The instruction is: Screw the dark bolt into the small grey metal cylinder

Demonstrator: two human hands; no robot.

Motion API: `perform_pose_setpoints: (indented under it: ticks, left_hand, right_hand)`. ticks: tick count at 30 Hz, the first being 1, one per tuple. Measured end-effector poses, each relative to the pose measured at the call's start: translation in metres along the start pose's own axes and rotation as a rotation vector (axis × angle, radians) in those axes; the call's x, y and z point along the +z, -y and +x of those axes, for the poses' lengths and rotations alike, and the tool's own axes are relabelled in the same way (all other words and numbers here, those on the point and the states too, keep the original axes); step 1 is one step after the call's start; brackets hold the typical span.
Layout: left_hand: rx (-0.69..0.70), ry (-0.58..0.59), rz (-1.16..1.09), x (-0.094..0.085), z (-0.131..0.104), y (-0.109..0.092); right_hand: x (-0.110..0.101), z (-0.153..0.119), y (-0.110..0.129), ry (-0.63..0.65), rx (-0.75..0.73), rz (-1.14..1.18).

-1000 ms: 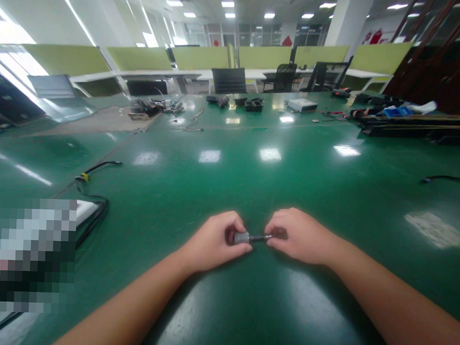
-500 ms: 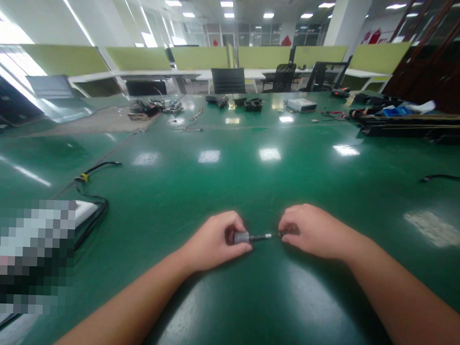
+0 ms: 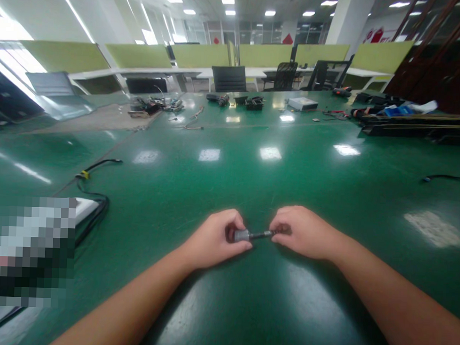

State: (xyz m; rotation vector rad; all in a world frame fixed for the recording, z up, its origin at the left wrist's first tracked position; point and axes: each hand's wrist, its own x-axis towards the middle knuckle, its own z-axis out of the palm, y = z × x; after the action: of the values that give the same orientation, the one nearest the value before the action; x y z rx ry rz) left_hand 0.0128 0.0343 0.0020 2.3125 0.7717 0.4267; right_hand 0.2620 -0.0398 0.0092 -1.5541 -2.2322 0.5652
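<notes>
My left hand is closed around the grey handle of a screwdriver, thumb and fingers on either side of it. The tool's thin dark shaft points right and ends in a silver tip. At that tip, my right hand pinches a small dark piece, mostly hidden by the fingers. Tip and piece meet or nearly meet; whether they are joined I cannot tell. Both hands are low over the green tabletop.
To the left are a blurred-out device and black cables. Another black cable enters from the right. Farther back lie tangled parts, a silver box and a pile of long black pieces.
My right hand has moved left with the small dark piece, bringing it up to the screwdriver's tip. My left hand has stayed nearly still.
</notes>
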Motion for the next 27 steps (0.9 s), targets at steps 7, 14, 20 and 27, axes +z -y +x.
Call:
perform_pose_setpoints:
  ticks: [7, 14, 20, 27]
  left_hand:
    - [0.007, -0.021, 0.012, 0.0, -0.001, 0.0]
    - [0.058, -0.029, 0.04, 0.003, -0.001, -0.002]
    - [0.045, -0.007, -0.006, 0.0, -0.001, -0.002]
    - [0.008, 0.027, 0.024, -0.001, -0.001, -0.004]
  right_hand:
    - [0.012, 0.005, 0.005, -0.068, -0.092, -0.017]
    - [0.023, 0.01, 0.019, -0.072, -0.143, -0.012]
    - [0.03, 0.013, 0.019, -0.102, -0.147, -0.004]
    - [0.026, 0.01, 0.016, -0.098, -0.157, 0.064]
